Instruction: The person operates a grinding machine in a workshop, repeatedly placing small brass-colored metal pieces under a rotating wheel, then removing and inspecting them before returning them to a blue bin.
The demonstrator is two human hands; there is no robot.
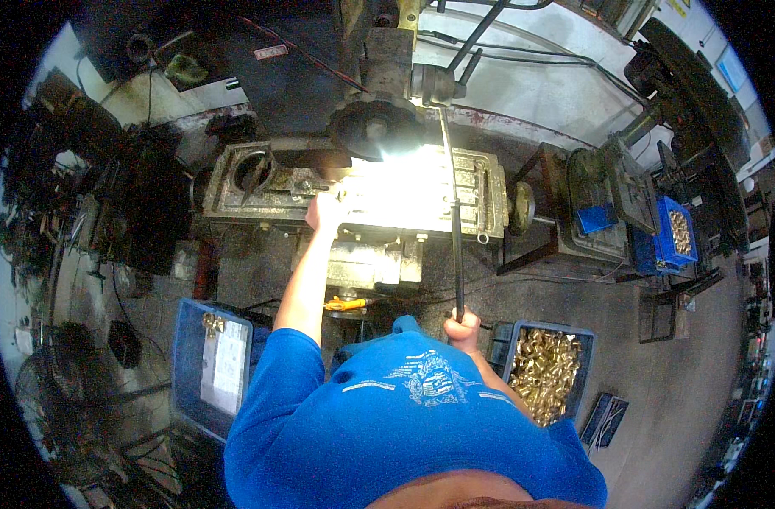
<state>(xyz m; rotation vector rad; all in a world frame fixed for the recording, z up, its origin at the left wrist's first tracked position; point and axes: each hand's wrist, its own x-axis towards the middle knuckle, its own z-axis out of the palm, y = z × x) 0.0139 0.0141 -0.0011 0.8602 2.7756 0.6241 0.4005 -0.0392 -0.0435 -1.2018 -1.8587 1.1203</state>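
Observation:
My right hand (462,329) is wrapped round the lower end of a long black-handled lever (458,254), which runs up to the head of a milling machine. My left hand (324,210) is at the front edge of the metal machine table (269,215), its fingers closed by a small fixture. Glare washes out the fingertips, so whatever they hold cannot be made out. Just above and right of that hand hangs the dark round cutter head (375,127), over the brightly lit middle of the table.
To my right stands a blue bin (584,373) full of brass-coloured metal fittings (542,373). Another blue bin (184,356), with a few fittings and a white sheet, is at my left. An orange-handled tool (347,304) lies below the table. Farther right, a second machine (612,191) stands beside a blue crate (666,250).

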